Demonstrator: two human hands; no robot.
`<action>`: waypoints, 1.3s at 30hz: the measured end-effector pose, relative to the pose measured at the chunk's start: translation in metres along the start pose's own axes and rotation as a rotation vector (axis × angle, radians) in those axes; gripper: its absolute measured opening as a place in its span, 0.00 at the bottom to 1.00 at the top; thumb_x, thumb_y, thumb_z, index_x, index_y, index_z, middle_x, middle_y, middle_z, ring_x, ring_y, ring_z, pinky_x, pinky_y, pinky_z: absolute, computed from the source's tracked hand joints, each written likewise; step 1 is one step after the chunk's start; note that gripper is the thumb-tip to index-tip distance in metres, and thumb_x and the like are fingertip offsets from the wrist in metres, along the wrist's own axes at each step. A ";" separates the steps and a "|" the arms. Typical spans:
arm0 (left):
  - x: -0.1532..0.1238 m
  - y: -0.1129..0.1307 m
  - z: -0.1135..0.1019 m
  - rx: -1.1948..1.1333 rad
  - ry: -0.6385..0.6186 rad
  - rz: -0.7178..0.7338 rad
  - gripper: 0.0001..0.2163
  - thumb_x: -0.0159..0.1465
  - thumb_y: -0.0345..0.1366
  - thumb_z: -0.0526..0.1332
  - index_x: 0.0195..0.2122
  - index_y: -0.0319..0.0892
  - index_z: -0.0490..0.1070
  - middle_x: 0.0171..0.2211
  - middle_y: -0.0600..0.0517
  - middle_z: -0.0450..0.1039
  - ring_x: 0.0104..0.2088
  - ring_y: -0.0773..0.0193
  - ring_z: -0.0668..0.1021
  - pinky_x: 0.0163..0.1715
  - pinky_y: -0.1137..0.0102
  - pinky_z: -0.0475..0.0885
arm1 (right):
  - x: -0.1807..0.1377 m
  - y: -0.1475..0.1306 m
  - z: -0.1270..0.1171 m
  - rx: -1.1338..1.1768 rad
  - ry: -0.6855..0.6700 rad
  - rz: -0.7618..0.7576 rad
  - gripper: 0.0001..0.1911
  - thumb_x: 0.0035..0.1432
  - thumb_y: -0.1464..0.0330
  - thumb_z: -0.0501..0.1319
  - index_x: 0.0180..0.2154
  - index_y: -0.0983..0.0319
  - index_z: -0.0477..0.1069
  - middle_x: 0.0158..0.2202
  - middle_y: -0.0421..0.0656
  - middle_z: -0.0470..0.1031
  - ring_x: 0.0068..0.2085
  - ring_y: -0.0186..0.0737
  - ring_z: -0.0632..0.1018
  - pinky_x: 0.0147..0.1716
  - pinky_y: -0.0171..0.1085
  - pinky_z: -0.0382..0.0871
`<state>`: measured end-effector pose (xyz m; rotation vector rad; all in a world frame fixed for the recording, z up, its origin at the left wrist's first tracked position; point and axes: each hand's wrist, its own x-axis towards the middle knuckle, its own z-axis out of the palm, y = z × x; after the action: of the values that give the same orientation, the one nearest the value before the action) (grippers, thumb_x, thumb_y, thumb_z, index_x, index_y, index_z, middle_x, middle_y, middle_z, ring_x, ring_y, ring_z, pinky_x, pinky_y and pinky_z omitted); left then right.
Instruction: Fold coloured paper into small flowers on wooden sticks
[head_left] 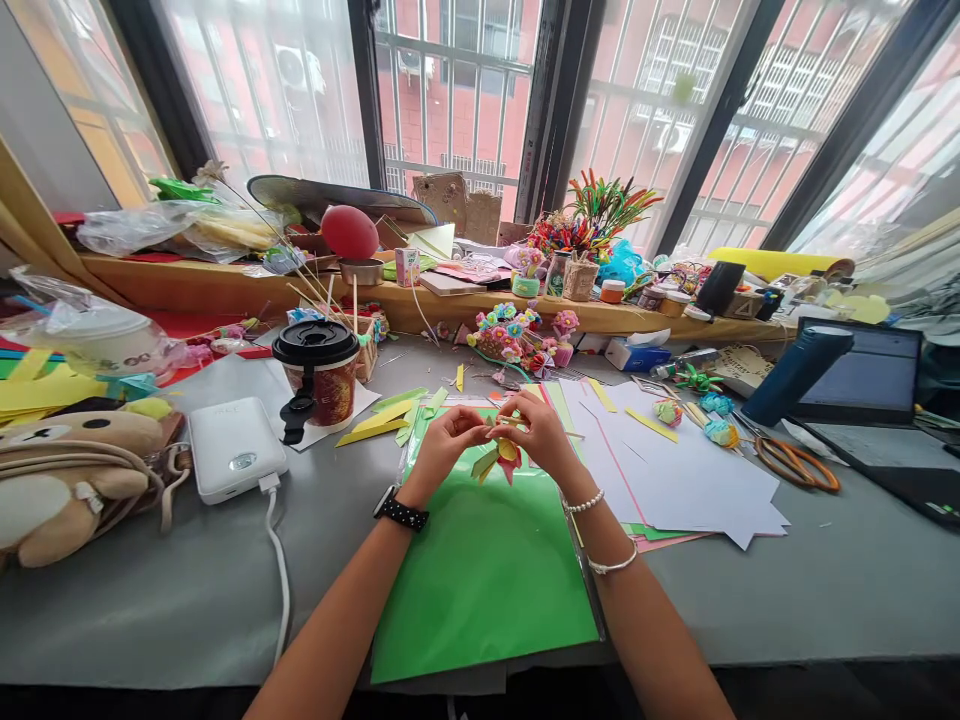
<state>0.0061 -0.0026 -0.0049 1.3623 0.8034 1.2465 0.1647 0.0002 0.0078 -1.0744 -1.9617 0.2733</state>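
Observation:
My left hand (456, 442) and my right hand (541, 438) meet above a green sheet (487, 570). Between them is a small paper flower (508, 463) with pink, yellow and green pieces, hanging with its petals downward. Fingers of both hands are pinched on it, and they hide its upper part. A thin pale stick (574, 434) pokes out to the right of my right hand. The green sheet lies flat below, in a clear plastic sleeve.
Left are a lidded coffee cup (319, 370), a white power bank (236, 448) with its cable, and a plush bear pouch (75, 480). Right are white sheets (675, 480), orange-handled scissors (799, 465) and a laptop (862, 380). Yellow paper strips (379, 422) and craft flowers (510, 335) lie beyond.

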 end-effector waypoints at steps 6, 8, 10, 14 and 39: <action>-0.001 0.001 -0.001 -0.055 0.009 -0.039 0.13 0.45 0.39 0.66 0.26 0.37 0.67 0.25 0.54 0.70 0.29 0.68 0.74 0.34 0.69 0.72 | 0.000 0.000 0.001 0.042 -0.004 0.005 0.14 0.46 0.58 0.62 0.25 0.62 0.64 0.27 0.39 0.64 0.27 0.32 0.65 0.25 0.31 0.58; -0.001 0.000 -0.002 -0.052 0.018 -0.046 0.13 0.44 0.39 0.67 0.26 0.37 0.67 0.26 0.54 0.71 0.29 0.67 0.74 0.35 0.68 0.72 | 0.000 -0.001 0.001 0.043 -0.014 0.019 0.15 0.47 0.58 0.61 0.25 0.62 0.63 0.26 0.38 0.63 0.27 0.32 0.65 0.25 0.31 0.58; -0.001 -0.001 -0.002 -0.031 0.015 -0.050 0.13 0.44 0.40 0.66 0.26 0.37 0.68 0.27 0.53 0.71 0.30 0.66 0.74 0.35 0.68 0.72 | 0.000 -0.001 0.001 0.055 -0.029 0.037 0.16 0.47 0.57 0.61 0.24 0.62 0.62 0.26 0.38 0.63 0.26 0.31 0.64 0.24 0.31 0.57; -0.001 -0.003 -0.002 -0.007 -0.007 -0.042 0.13 0.45 0.39 0.66 0.28 0.37 0.68 0.29 0.51 0.72 0.31 0.65 0.75 0.35 0.69 0.72 | -0.001 -0.001 0.001 0.127 -0.068 0.079 0.16 0.46 0.56 0.61 0.25 0.62 0.61 0.24 0.37 0.62 0.23 0.29 0.62 0.21 0.30 0.56; -0.001 -0.001 0.000 0.053 -0.039 0.100 0.09 0.50 0.37 0.63 0.28 0.38 0.66 0.27 0.55 0.67 0.29 0.70 0.71 0.31 0.75 0.67 | -0.002 -0.001 -0.013 0.419 -0.220 0.166 0.16 0.44 0.58 0.62 0.29 0.62 0.61 0.24 0.35 0.60 0.21 0.26 0.62 0.19 0.29 0.57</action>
<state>0.0062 -0.0038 -0.0061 1.4808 0.7538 1.2794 0.1743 -0.0048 0.0148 -0.9586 -1.8883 0.8838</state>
